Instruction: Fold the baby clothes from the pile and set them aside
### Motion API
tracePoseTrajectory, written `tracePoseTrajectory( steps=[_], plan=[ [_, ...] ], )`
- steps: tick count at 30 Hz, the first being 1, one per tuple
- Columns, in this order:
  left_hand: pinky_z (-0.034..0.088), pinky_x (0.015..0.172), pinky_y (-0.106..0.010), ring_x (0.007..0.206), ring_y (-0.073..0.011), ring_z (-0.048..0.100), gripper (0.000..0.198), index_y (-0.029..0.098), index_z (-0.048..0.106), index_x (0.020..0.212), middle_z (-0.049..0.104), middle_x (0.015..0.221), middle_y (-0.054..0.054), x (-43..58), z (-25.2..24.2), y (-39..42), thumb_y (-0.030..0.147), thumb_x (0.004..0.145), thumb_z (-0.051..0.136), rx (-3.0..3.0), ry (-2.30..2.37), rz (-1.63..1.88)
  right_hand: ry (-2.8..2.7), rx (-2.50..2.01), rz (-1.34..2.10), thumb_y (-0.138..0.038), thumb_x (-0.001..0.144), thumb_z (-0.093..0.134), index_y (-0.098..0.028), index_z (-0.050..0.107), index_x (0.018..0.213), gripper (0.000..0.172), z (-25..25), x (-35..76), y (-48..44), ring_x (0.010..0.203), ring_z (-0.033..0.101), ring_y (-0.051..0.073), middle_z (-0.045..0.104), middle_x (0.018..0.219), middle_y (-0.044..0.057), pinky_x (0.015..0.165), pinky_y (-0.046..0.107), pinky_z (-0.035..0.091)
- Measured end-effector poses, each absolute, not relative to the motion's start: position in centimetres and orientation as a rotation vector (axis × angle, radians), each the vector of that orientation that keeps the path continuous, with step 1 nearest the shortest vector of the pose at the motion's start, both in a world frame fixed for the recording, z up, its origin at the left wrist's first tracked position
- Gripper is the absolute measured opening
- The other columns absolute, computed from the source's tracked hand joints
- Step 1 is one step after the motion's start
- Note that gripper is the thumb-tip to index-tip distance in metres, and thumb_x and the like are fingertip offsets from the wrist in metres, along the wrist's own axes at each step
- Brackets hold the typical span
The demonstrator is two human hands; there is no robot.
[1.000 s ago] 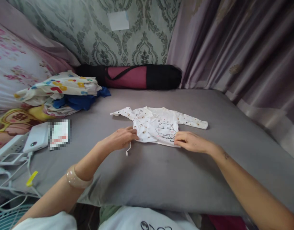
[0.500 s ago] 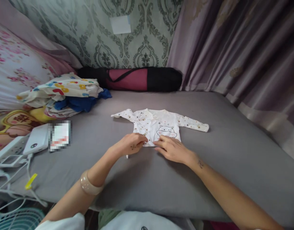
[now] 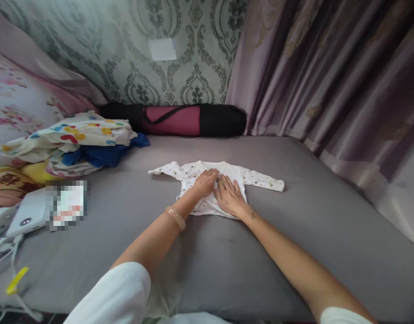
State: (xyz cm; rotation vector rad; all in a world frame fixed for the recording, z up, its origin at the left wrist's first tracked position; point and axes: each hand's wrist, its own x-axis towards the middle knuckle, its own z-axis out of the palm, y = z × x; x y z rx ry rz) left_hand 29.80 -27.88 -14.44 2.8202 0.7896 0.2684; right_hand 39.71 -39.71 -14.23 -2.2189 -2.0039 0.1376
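Note:
A small white baby shirt (image 3: 202, 207) with tiny printed spots lies spread on the grey bed sheet, its two sleeves stretched out sideways. My left hand (image 3: 206, 182) rests on the upper middle of the shirt, fingers laid out on the cloth. Beside it, my right hand (image 3: 229, 196) presses flat on the right half of the front, fingers spread, covering most of the printed animal face. Neither hand grips the fabric. A pale bangle (image 3: 175, 218) circles my left wrist.
A black and maroon roll bag (image 3: 175, 120) lies along the wall. Piled clothes (image 3: 88, 135) sit at the left, with a white charger box (image 3: 33, 211) and cables nearer me. A grey-mauve curtain (image 3: 294, 72) hangs along the right. The bed sheet (image 3: 311, 234) extends around the shirt.
Both hands have moved from the shirt's bottom hem up onto its chest and flattened out. The animal print is now mostly covered. The camera view has shifted slightly.

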Motion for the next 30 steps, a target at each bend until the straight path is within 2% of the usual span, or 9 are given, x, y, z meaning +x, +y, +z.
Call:
tracePoseTrajectory(
  steps=[6, 11, 13, 15, 18, 20, 24, 30],
  plan=[
    [0.026, 0.114, -0.039, 0.138, -0.0225, 0.034, 0.049, 0.007, 0.041, 0.136, 0.041, 0.146, -0.019, 29.2, -15.7, -27.5, 0.009, 0.087, 0.038, 2.848, 0.763, 0.297, -2.229, -2.062, 0.342, -0.042, 0.100, 0.017, -0.010, 0.026, 0.150, 0.061, -13.0, 39.2, -44.3, 0.145, 0.006, 0.027, 0.014, 0.156, 0.013, 0.116, 0.052, 0.005],
    [0.029, 0.113, -0.041, 0.136, -0.0215, 0.038, 0.046, 0.010, 0.046, 0.132, 0.045, 0.143, -0.018, 29.5, -15.5, -27.4, 0.007, 0.088, 0.034, 2.800, 0.711, 0.351, -2.347, -1.938, 0.542, -0.046, 0.099, 0.024, -0.011, 0.024, 0.151, 0.062, -10.8, 38.9, -47.7, 0.144, 0.010, 0.026, 0.013, 0.156, 0.011, 0.117, 0.050, 0.011],
    [0.035, 0.109, -0.038, 0.130, -0.0211, 0.045, 0.039, 0.012, 0.051, 0.128, 0.049, 0.140, -0.017, 29.1, -14.7, -26.9, 0.015, 0.092, 0.037, 2.731, 0.600, 0.464, -2.346, -1.897, 0.621, -0.045, 0.099, 0.027, -0.013, 0.035, 0.147, 0.058, -9.6, 39.3, -47.7, 0.142, 0.020, 0.027, 0.024, 0.154, 0.012, 0.115, 0.048, 0.019],
    [0.041, 0.103, -0.033, 0.121, -0.0197, 0.054, 0.035, 0.015, 0.055, 0.124, 0.056, 0.133, -0.014, 27.9, -13.4, -25.7, 0.025, 0.094, 0.041, 2.624, 0.569, 0.679, -2.285, -1.837, 0.619, -0.041, 0.099, 0.029, -0.018, 0.053, 0.135, 0.049, -8.6, 39.8, -46.4, 0.136, 0.036, 0.025, 0.043, 0.146, 0.010, 0.111, 0.042, 0.030],
    [0.046, 0.095, -0.031, 0.107, -0.0192, 0.061, 0.031, 0.016, 0.062, 0.117, 0.065, 0.118, -0.011, 24.0, -11.3, -22.6, 0.025, 0.093, 0.043, 2.447, 0.963, 0.902, -2.127, -1.737, 0.496, -0.029, 0.098, 0.034, -0.021, 0.068, 0.112, 0.038, -8.0, 40.4, -42.1, 0.113, 0.058, 0.021, 0.063, 0.123, 0.008, 0.097, 0.032, 0.043],
    [0.046, 0.092, -0.030, 0.103, -0.0196, 0.062, 0.029, 0.017, 0.064, 0.112, 0.068, 0.112, -0.009, 20.4, -10.3, -20.2, 0.021, 0.092, 0.045, 2.284, 1.476, 0.787, -2.053, -1.712, 0.436, -0.024, 0.096, 0.039, -0.020, 0.070, 0.107, 0.033, -8.4, 40.2, -38.2, 0.100, 0.064, 0.019, 0.069, 0.111, 0.007, 0.088, 0.030, 0.046],
    [0.047, 0.087, -0.040, 0.099, -0.0302, 0.063, 0.023, 0.008, 0.069, 0.098, 0.070, 0.099, -0.017, 13.9, -10.5, -17.4, 0.020, 0.087, 0.052, 2.122, 1.815, 0.610, -1.963, -1.780, 0.373, -0.012, 0.092, 0.042, -0.017, 0.069, 0.108, 0.032, -10.5, 38.1, -30.2, 0.105, 0.061, 0.018, 0.069, 0.110, 0.008, 0.091, 0.026, 0.042],
    [0.046, 0.082, -0.033, 0.097, -0.0265, 0.062, 0.027, 0.016, 0.067, 0.088, 0.070, 0.098, -0.013, 11.0, -12.7, -17.4, 0.041, 0.083, 0.059, 1.974, 1.921, 0.446, -1.886, -1.970, 0.273, -0.004, 0.085, 0.046, -0.014, 0.071, 0.101, 0.031, -13.6, 34.3, -24.5, 0.100, 0.059, 0.019, 0.068, 0.103, 0.010, 0.087, 0.025, 0.040]
  ],
)
